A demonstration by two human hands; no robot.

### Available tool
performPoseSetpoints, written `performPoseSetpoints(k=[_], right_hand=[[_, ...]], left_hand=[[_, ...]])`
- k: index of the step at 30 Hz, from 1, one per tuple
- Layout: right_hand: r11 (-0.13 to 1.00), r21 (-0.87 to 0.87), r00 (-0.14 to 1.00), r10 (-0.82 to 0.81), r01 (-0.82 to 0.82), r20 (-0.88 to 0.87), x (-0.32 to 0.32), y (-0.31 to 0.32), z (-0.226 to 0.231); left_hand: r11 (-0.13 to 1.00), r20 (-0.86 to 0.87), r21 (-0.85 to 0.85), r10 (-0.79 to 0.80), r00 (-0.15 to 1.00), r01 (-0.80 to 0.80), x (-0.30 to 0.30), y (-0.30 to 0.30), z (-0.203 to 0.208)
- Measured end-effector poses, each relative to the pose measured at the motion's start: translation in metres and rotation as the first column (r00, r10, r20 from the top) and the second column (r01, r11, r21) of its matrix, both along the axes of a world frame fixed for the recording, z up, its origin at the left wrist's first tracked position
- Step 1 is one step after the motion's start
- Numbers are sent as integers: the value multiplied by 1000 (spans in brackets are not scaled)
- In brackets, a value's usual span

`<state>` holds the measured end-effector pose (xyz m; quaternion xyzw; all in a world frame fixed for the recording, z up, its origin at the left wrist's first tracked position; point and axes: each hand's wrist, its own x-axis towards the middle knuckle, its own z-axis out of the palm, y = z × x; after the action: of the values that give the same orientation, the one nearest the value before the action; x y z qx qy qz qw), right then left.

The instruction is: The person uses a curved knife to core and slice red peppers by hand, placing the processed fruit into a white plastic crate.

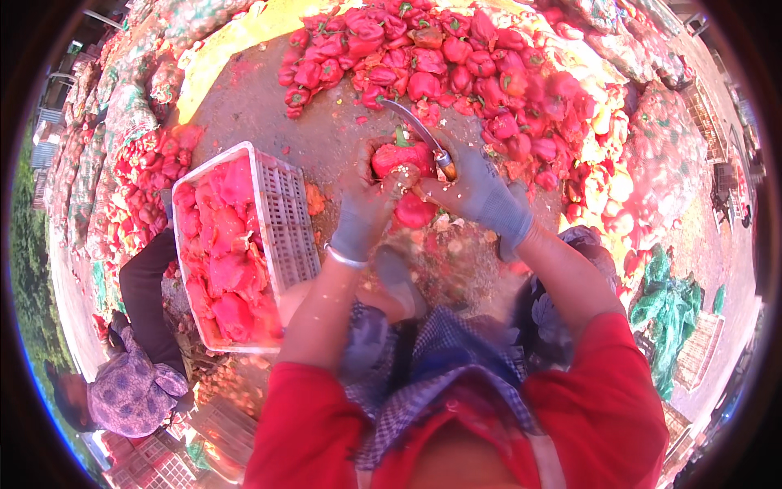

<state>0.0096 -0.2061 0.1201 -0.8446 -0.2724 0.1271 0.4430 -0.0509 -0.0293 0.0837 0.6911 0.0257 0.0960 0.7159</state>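
My left hand (366, 200), in a grey-blue glove, is closed around a red bell pepper (405, 156) with its green stem pointing away from me. My right hand (476, 189), gloved alike, grips a knife (445, 163) with a wooden handle and a curved blade. The blade rises up and to the left, past the stem. Both thumbs meet at the near side of the pepper, where pale seeds cling to the gloves. Just below the hands shows another red pepper (415, 211); whether it rests on the ground, I cannot tell.
Left of me, a white plastic crate (291, 218) holds red pepper pieces. A large heap of red peppers (456, 61) lies ahead. Filled mesh sacks (668, 151) stand around, with green netting (668, 301) at right. Another person (138, 391) is at the lower left.
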Motion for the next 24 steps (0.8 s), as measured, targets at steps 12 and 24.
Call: performPoseSetpoints(k=[12, 24], right_hand=[[1000, -9, 994, -4, 5, 113, 2, -4, -8], [997, -30, 980, -71, 66, -186, 4, -1, -4]], left_hand=[[990, -20, 58, -125, 992, 126, -5, 4, 9], [985, -65, -1, -174, 983, 174, -2, 15, -9]])
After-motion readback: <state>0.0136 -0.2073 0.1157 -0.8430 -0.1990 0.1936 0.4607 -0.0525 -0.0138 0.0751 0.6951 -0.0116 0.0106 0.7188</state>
